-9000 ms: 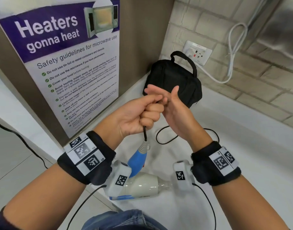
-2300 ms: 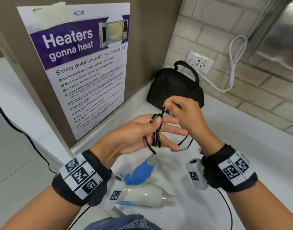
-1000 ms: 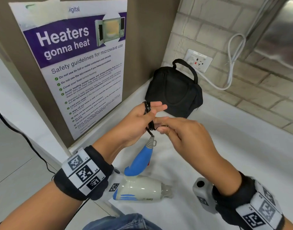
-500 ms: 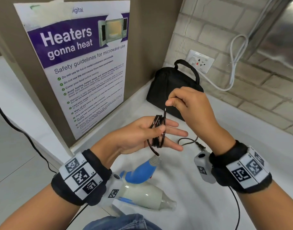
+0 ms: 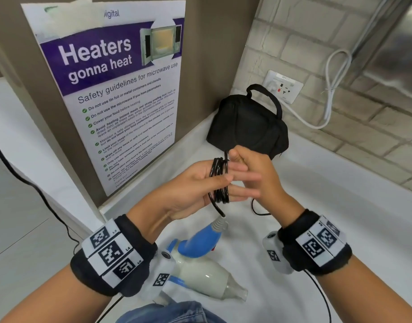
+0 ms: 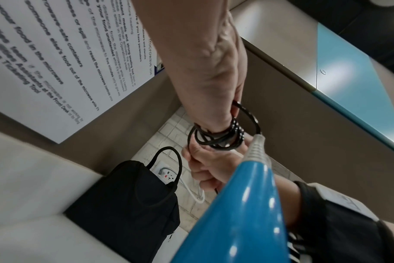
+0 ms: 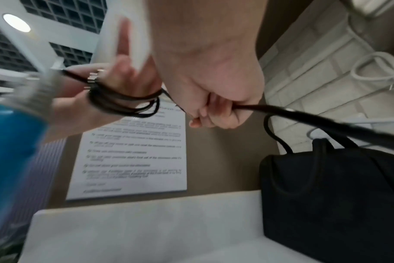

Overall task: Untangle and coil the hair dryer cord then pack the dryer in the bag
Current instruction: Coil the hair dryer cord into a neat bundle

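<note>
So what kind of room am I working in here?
Probably a shared office pantry or kitchenette: a microwave safety poster hangs by the white counter, with a wall socket on tiled wall. No microwave itself is visible.

Cord (image 7: 304, 113) in curled fingers (image 7: 216, 115)

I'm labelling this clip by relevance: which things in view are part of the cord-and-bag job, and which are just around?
Part of the job:
- thin black power cord, looped round the left hand, fed by the right hand
- blue-handled white hair dryer
- black fabric zip bag

Just around:
- purple-and-white microwave safety poster
- white wall socket
- white looped cable
</note>
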